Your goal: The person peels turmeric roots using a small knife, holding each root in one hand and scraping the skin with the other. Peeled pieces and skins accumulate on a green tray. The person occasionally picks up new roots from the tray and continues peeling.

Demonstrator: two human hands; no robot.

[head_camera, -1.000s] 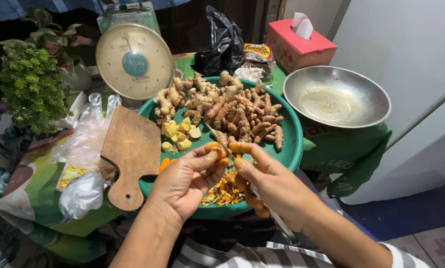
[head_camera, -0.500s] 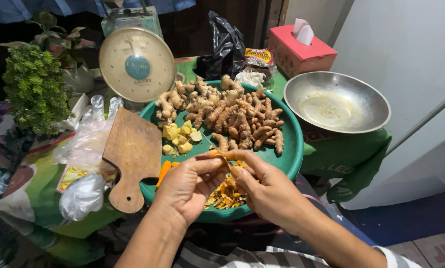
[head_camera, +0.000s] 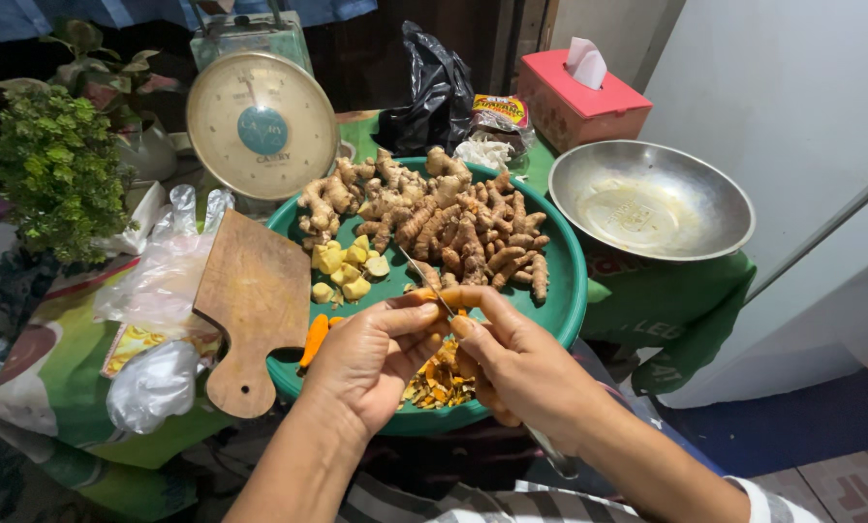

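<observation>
Together, your left hand (head_camera: 371, 353) and right hand (head_camera: 521, 363) met over the near edge of the green tray (head_camera: 572, 291). Your left fingers were clamped on an orange root (head_camera: 424, 294), and your right fingers were wrapped around a knife (head_camera: 422, 279) whose thin blade lay against that root. Orange peelings (head_camera: 436, 380) lay just below your fingers. Beyond them sat a heap of unpeeled roots (head_camera: 444, 223) and some yellow chunks (head_camera: 349, 269). A wooden cutting board (head_camera: 252, 300) leaned left of your left hand.
</observation>
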